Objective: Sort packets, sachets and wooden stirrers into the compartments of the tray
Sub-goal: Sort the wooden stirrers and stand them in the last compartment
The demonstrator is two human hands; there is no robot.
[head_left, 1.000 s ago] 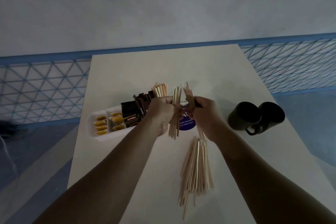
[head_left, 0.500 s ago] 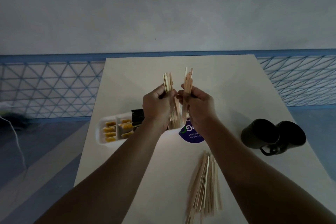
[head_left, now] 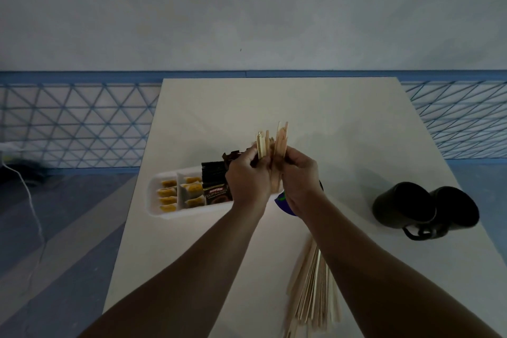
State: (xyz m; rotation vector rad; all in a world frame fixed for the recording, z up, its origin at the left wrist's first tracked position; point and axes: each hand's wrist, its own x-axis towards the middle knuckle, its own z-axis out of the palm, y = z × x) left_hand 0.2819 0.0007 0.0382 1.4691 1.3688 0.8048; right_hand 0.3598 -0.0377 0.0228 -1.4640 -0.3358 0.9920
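Note:
Both hands hold an upright bundle of wooden stirrers [head_left: 274, 143] above the right end of the white compartment tray [head_left: 154, 195]. My left hand [head_left: 247, 181] grips the left part of the bundle, and my right hand [head_left: 299, 175] grips the right part, the two hands close together. The tray holds yellow sachets [head_left: 167, 196] in its left compartments, black coffee packets [head_left: 215, 184] in the middle and brown sachets [head_left: 231, 156] behind my left hand. A loose pile of stirrers [head_left: 312, 293] lies on the table near me, partly under my right forearm.
Two black mugs [head_left: 422, 208] stand together at the table's right side. A blue round label [head_left: 282, 202] peeks out under my right wrist. The white table [head_left: 274, 107] ends at a wall with a blue lattice band; floor lies to the left.
The two hands have drawn the two stirrer bunches closer into one bundle. The view has shifted so the tray, mugs and loose pile sit lower in the frame.

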